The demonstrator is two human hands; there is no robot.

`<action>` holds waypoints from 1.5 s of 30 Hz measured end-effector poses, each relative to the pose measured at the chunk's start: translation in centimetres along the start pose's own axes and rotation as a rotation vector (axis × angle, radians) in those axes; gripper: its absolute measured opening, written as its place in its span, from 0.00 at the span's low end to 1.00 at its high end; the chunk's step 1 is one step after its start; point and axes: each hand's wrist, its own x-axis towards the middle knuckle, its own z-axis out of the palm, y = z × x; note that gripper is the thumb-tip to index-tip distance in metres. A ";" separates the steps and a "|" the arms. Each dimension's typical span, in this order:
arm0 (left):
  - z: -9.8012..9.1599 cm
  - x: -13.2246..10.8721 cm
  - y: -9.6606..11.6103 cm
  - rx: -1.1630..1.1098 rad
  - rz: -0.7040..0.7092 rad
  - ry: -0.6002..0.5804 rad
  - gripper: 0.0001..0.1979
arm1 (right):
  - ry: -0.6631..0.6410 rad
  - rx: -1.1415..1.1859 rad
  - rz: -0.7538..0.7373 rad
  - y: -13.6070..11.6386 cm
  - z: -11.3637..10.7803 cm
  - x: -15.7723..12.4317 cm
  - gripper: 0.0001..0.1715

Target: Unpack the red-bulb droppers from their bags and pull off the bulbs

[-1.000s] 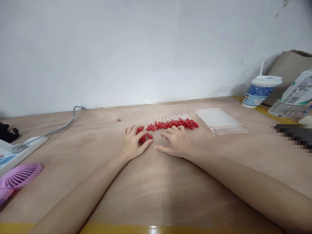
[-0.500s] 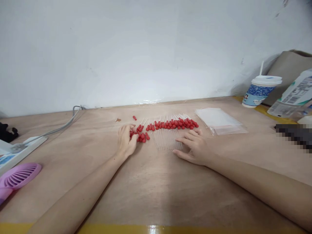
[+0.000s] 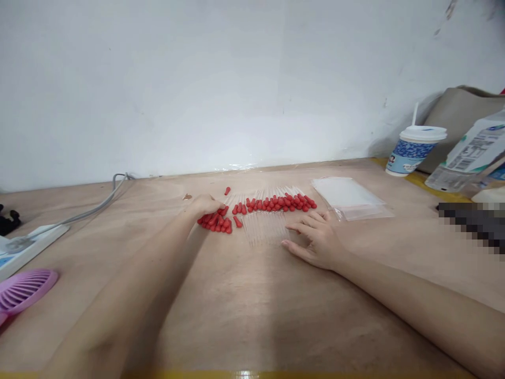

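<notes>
My left hand (image 3: pixel 207 204) is over the far side of a loose pile of red rubber dropper bulbs (image 3: pixel 215 223). Its fingers point right and are mostly hidden behind the hand, so any grip is unclear. A single red bulb (image 3: pixel 228 190) lies just beyond them. To the right stretches a row of droppers with red bulbs (image 3: pixel 276 202), their thin clear tubes (image 3: pixel 264 230) fanning out toward me and toward the wall. My right hand (image 3: pixel 315 239) rests at the right end of the near tubes, open, thumb and fingers apart.
Flat clear plastic bags (image 3: pixel 349 195) lie right of the droppers. Farther right stand a lidded paper cup (image 3: pixel 414 150) with a straw and a plastic bottle (image 3: pixel 465 158). At left are a power strip (image 3: pixel 35 247), its grey cable (image 3: pixel 94 208) and a pink fan (image 3: pixel 29 289).
My left hand has moved from beside the bulb pile to its far side, uncovering more bulbs. The lone bulb has shifted right and turned. My right hand stays in place.
</notes>
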 end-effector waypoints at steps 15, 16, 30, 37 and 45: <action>2.3 -10.6 1.0 0.096 0.963 0.372 0.07 | 0.058 0.040 -0.019 -0.5 0.3 0.5 0.27; 3.2 -11.3 0.8 0.080 1.024 0.364 0.06 | 0.043 0.044 -0.058 -0.5 0.4 0.7 0.27; 5.8 -11.5 0.2 -0.093 1.207 0.488 0.04 | -0.024 0.009 -0.204 -0.9 1.3 1.7 0.19; 5.8 -11.5 0.5 -0.059 1.241 0.522 0.10 | -0.017 0.084 -0.243 -0.5 2.7 1.9 0.10; 6.0 -11.3 1.3 0.048 1.336 0.502 0.11 | -0.007 0.134 -0.276 -0.8 2.6 1.9 0.10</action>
